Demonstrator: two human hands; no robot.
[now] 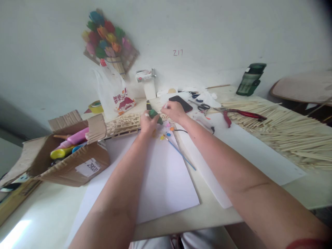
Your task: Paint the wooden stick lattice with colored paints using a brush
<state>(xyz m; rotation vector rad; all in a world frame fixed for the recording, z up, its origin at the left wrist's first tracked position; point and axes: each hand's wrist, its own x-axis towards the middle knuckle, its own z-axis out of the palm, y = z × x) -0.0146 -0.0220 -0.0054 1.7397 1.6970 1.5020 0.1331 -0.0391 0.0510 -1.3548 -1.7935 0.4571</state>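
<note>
My left hand point(148, 123) is closed around a green squeeze bottle point(155, 117) above the far end of a white sheet of paper point(166, 186). Just to its right, my right hand point(175, 111) has its thumb and fingers pinched together; whatever small whitish thing is at the fingertips is too small to name. Below both hands lies a clear plastic piece with blobs of paint point(168, 134) in orange, blue, yellow and pink. A blue paintbrush point(181, 154) rests with its tip beside the blobs. Left of my left hand is a lattice of thin wooden sticks point(124, 124).
An open cardboard box point(72, 173) with colored bottles stands left. Behind are a plastic bag point(111, 93) and a tape roll point(95, 107). A phone point(181, 103), scissors point(203, 107), red-handled pliers point(243, 113), many wooden sticks point(293, 128) and a green flask point(251, 79) are rightward.
</note>
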